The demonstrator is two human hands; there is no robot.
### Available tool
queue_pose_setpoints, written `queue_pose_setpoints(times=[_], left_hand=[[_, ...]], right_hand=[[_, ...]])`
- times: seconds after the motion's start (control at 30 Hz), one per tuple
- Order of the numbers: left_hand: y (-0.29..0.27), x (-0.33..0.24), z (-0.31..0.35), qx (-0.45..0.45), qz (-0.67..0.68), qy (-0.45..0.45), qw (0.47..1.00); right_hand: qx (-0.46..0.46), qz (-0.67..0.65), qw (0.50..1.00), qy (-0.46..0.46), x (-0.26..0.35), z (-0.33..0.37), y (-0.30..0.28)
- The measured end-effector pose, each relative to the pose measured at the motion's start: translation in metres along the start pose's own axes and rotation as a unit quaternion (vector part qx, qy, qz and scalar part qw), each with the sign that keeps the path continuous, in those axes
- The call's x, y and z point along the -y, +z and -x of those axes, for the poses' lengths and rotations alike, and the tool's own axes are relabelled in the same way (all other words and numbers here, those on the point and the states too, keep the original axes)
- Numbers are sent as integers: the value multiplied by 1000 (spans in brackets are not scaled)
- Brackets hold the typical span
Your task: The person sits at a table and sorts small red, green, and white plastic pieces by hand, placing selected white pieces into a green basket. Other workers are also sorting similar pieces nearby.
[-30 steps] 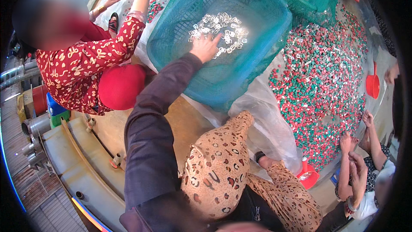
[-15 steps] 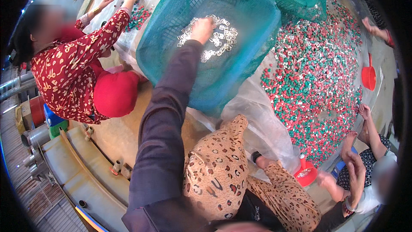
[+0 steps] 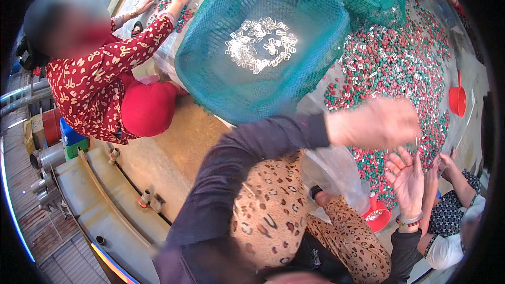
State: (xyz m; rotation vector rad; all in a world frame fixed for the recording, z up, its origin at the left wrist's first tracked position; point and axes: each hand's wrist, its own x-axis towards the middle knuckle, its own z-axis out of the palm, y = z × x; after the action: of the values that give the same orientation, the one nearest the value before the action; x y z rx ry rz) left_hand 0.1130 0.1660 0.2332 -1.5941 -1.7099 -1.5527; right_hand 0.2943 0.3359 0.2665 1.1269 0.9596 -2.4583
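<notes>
My left hand (image 3: 373, 123), at the end of a dark sleeve, is held over a spread of small red and green stones (image 3: 389, 68) mixed with silver pieces. Motion smears its fingers, so I cannot tell what they hold. Just below it is my right hand (image 3: 407, 181), with a beaded bracelet at the wrist; its palm faces up and its fingers are apart, with nothing visible in them. Left of the stones stands a blue-green mesh-lined basket (image 3: 202, 73). Small silver loop-shaped metal pieces (image 3: 247, 52) lie in a loose ring on its bottom.
A second green mesh basket (image 3: 386, 5) with silver pieces stands behind. One red scoop (image 3: 457, 100) lies at the right, another red scoop (image 3: 377, 218) near my legs. A person in a red patterned top (image 3: 100, 79) reaches in from the left; other people's hands are at the right.
My left hand has left the silver pieces in the basket and swung right, over the stones. My right hand has moved up and left, close to it.
</notes>
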Motion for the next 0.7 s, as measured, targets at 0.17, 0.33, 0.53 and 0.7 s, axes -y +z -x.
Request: queue_pose_setpoints(times=[0.17, 0.33, 0.53, 0.7], left_hand=[[40, -31, 21, 70, 84, 65, 992], [-39, 66, 56, 35, -86, -137, 986], [-145, 193, 174, 248, -351, -613, 663], [-108, 173, 213, 273, -353, -692, 567]], right_hand=[[-13, -55, 998, -3, 6, 7, -4], [-42, 23, 998, 27, 5, 19, -38], [20, 89, 996, 19, 7, 33, -55], [-43, 90, 995, -22, 6, 34, -57]])
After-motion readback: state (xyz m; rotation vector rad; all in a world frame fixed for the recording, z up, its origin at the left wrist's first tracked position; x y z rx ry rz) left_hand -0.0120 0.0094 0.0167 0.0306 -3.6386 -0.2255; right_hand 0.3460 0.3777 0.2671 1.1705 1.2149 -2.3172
